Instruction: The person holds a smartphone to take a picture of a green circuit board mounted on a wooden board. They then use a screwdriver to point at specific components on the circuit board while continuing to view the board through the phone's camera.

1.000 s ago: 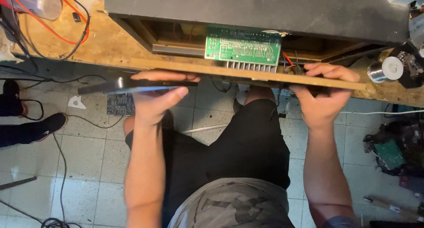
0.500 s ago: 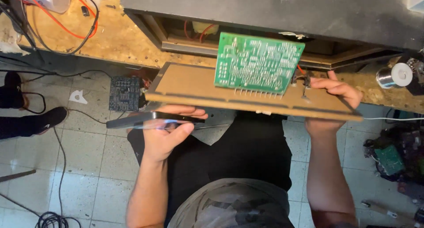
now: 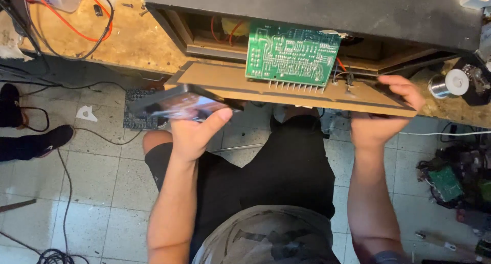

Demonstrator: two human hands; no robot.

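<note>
Both hands, left hand (image 3: 197,133) and right hand (image 3: 381,115), grip the brown panel (image 3: 225,82) bearing a green circuit board (image 3: 291,54).

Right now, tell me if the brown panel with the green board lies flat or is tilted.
Tilted. The brown panel shows its broad face, green circuit board on it, gripped by left hand and right hand.

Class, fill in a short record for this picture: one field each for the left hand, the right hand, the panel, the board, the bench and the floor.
left hand: left hand grips the left end of the brown hardboard panel, beside a glossy black strip
right hand: right hand holds the panel's right end
board: green printed circuit board, mounted on the panel, solder side up
bench: worn wooden workbench carrying a black cabinet
floor: grey tiled floor, cables lying across it
</note>
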